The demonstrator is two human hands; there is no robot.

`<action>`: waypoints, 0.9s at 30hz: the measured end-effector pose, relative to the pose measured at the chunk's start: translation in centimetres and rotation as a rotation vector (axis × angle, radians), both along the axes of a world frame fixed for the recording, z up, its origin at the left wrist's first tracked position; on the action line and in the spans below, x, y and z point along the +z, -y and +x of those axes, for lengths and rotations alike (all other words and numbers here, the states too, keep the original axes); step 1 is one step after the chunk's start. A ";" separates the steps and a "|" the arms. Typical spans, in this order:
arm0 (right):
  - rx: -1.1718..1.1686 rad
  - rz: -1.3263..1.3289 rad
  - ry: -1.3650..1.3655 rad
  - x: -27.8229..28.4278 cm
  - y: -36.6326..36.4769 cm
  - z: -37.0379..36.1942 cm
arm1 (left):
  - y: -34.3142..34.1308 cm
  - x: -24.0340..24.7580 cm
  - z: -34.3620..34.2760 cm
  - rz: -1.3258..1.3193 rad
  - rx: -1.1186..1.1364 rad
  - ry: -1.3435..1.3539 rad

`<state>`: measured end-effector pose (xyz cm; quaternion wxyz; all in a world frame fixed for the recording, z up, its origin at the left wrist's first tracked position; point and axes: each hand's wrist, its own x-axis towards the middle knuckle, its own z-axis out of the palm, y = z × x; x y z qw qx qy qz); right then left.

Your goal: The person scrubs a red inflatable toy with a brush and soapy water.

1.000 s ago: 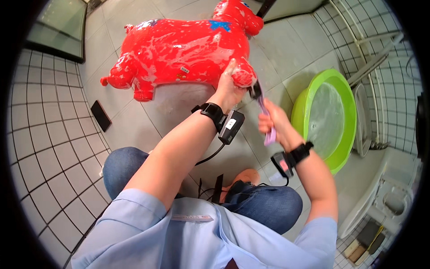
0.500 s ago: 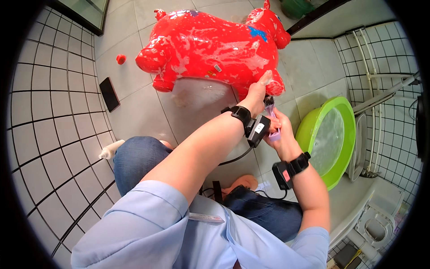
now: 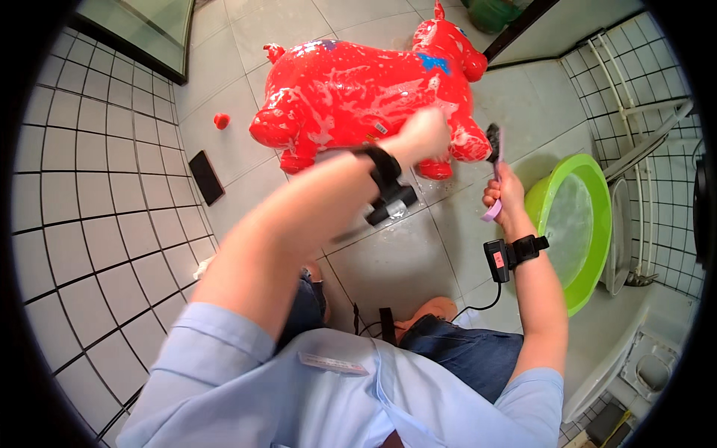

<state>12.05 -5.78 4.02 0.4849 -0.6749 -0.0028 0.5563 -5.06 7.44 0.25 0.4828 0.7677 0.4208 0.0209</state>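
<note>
A red inflatable bouncy animal, streaked with white foam and marked with a blue star, lies on its side on the tiled floor. My right hand is closed round the handle of a purple scrub brush. The brush's dark bristles are at the end of the toy's foamy leg; contact is hard to make out. My left hand is over the toy's belly near that leg, blurred by motion, its fingers unclear. Both wrists carry black strapped devices.
A lime green basin of cloudy water stands to my right. On the floor at left lie a dark phone and a small red piece. Tiled walls rise on both sides, with pipes at right and a glass panel at far left.
My left hand has come off the toy's leg and moved left. My right hand has moved right with the brush, which is now more upright. The whole view has shifted slightly.
</note>
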 end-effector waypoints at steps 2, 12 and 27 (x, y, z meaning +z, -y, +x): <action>0.042 0.184 0.287 0.4 0.0 0.2 | -1.9 6.4 -3.6 0.601 -0.113 -0.121; 0.327 0.383 1.355 -2.3 -2.1 -6.1 | -2.5 9.8 -23.2 -0.293 0.528 -0.091; 0.962 0.613 1.490 -9.1 -0.7 -23.0 | -1.1 8.2 -24.0 -0.579 0.582 0.205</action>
